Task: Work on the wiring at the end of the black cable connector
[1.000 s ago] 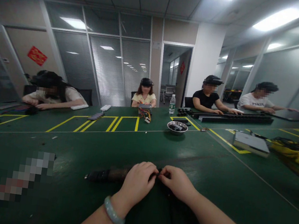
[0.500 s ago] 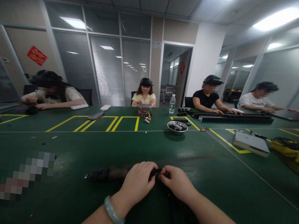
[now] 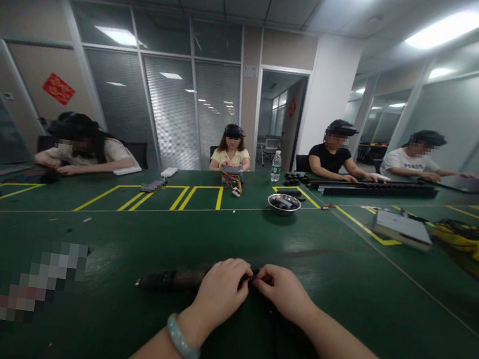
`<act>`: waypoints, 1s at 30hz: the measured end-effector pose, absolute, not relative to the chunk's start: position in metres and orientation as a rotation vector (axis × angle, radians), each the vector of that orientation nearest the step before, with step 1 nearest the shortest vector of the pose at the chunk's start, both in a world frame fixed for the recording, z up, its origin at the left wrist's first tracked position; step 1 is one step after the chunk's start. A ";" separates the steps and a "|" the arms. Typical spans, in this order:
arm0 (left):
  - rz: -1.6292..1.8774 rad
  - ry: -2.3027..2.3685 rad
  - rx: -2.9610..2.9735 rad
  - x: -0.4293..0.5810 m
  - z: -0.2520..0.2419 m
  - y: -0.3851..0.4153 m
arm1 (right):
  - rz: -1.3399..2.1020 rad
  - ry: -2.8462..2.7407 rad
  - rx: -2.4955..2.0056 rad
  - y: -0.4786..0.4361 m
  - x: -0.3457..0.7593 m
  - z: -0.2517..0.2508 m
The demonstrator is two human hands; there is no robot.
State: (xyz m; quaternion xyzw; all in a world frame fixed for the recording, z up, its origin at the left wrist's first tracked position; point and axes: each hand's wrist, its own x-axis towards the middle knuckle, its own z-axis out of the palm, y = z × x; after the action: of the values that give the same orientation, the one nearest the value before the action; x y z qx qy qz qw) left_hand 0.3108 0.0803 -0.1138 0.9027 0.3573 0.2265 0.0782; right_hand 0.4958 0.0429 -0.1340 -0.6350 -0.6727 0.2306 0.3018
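Observation:
My left hand [image 3: 224, 287], with a pale bangle at the wrist, is closed in a pinch near the centre of the green table [image 3: 145, 243]. Fingertips to fingertips with it, my right hand [image 3: 281, 289] is closed on a small dark part that is mostly hidden. A dark cylindrical tool [image 3: 178, 280] with a metal tip lies to the left, its right end behind my left hand. Below my right wrist a long dark object [image 3: 277, 345] runs toward the table's near edge; its outline is dim.
A metal bowl [image 3: 284, 205] of dark parts and a water bottle [image 3: 276, 167] stand ahead. A blurred-out strip [image 3: 32, 287] lies at the left. Several people sit along the far side. To the right are a pale box [image 3: 402, 229] and yellow-and-black items [image 3: 475, 242].
My two hands remain in almost the same place; the fingertips have shifted slightly, and less of the dark part shows between them.

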 end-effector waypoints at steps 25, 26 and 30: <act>0.651 1.004 2.768 0.316 -0.116 0.097 | 0.535 -1.759 -1.662 0.052 0.502 -0.140; 0.650 0.994 2.778 0.316 -0.117 0.098 | 0.521 -1.763 -1.667 0.053 0.503 -0.140; 0.652 0.950 2.821 0.314 -0.116 0.097 | 0.492 -1.761 -1.666 0.053 0.504 -0.139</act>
State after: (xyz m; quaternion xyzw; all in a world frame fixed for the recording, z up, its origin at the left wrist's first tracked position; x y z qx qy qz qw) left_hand 0.3135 0.0965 -0.1164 0.9247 0.3115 0.2137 0.0470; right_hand 0.5035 0.0529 -0.1395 -0.6363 -0.6725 0.1879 0.3280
